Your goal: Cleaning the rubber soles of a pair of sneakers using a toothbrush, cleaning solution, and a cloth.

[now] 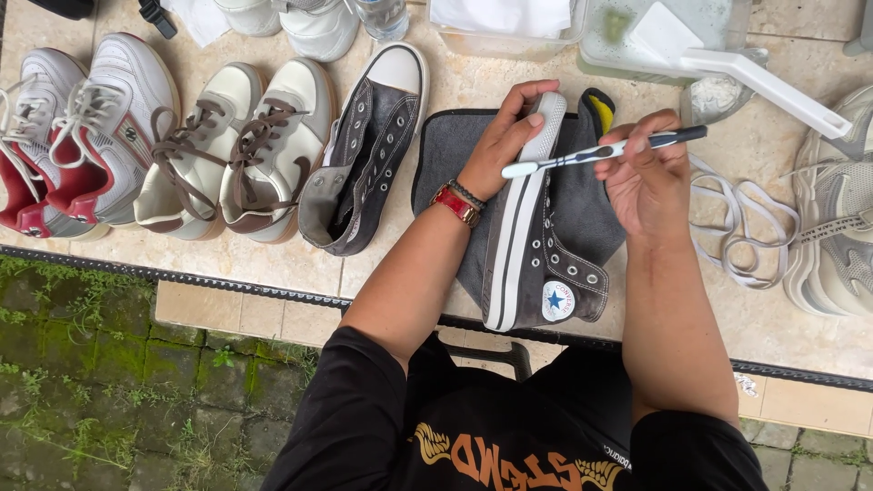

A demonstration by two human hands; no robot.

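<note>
A grey high-top sneaker with a white sole lies on its side on a dark grey cloth. My left hand grips the sneaker's white toe end. A red watch and bead bracelets sit on that wrist. My right hand holds a toothbrush with a white head and dark handle. Its head rests across the sole edge near the toe.
The matching grey high-top stands to the left, beside a white pair with brown laces and red-and-white sneakers. White laces and a pale sneaker lie right. Plastic tubs and a white brush sit behind.
</note>
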